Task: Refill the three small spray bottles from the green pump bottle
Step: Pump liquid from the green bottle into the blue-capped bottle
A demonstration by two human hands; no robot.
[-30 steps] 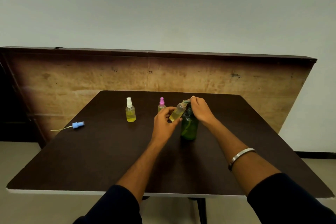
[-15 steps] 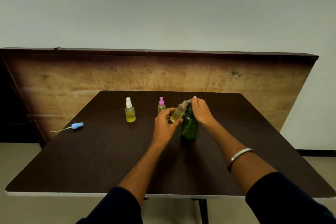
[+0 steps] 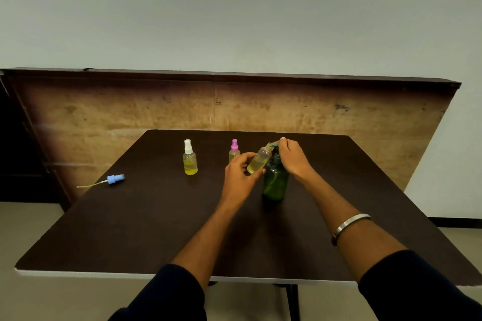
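- The left hand (image 3: 238, 173) grasps an uncapped small spray bottle (image 3: 259, 161) around its body, tilting it so the open neck meets the pump spout.
- That bottle's long axis leans toward one o'clock, mouth uppermost, holding some yellowish liquid.
- The right hand (image 3: 293, 157) rests on the pump head of the green pump bottle (image 3: 276, 182), fingers curled over it, apparently to press liquid out.
- The green pump bottle stands upright on the dark table (image 3: 156, 229), just right of centre.
- At ten o'clock from the hands stand a pink-capped bottle (image 3: 234, 151) and, farther left, a white-capped bottle (image 3: 189, 159), both upright.
- At nine o'clock, well apart near the table's left edge, lies the blue spray cap (image 3: 114, 179), its tube pointing left, likely off the held bottle.
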